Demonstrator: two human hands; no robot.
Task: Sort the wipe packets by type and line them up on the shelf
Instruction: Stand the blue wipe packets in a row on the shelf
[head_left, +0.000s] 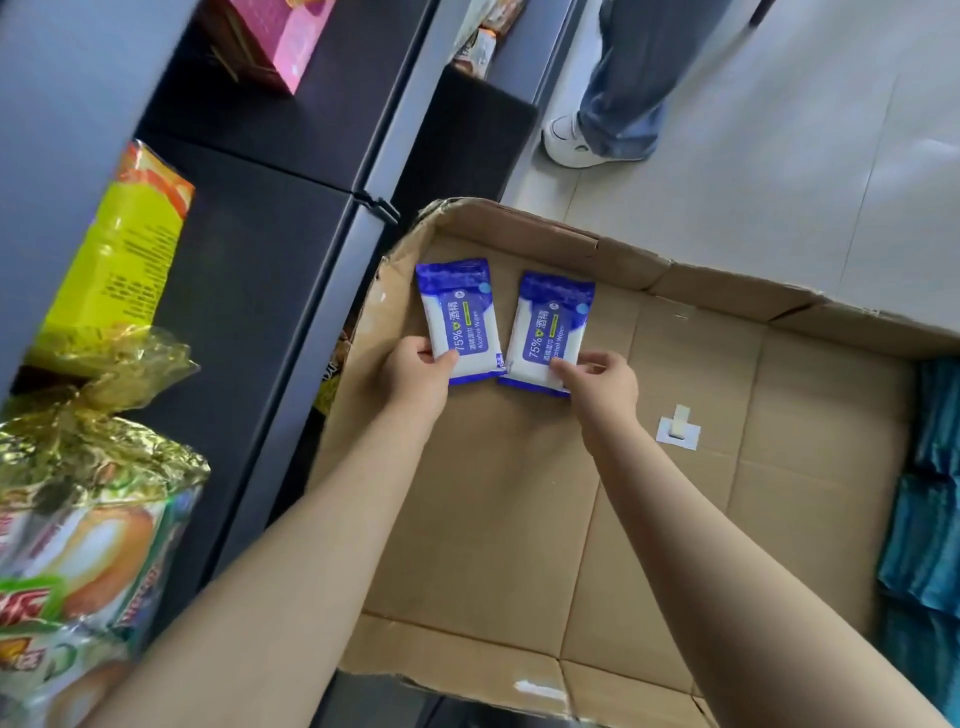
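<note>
Figure: a shallow brown cardboard box (519, 493) with low walls lies open on a pale tiled floor (779, 130), against the dark grey shelf unit (249, 260) along the frame's left. Two blue-and-white alcohol wipe packets lie flat, side by side, in the box's upper left corner: the left packet (460, 317) and the right packet (550, 325). My left hand (421, 374) pinches the left packet's lower corner, thumb on top. My right hand (605, 382) pinches the right packet's lower edge, fingers curled. Teal packets (930, 519) at the right edge are too blurred to count. One white shoe (576, 137) of another person stands at top centre.
</note>
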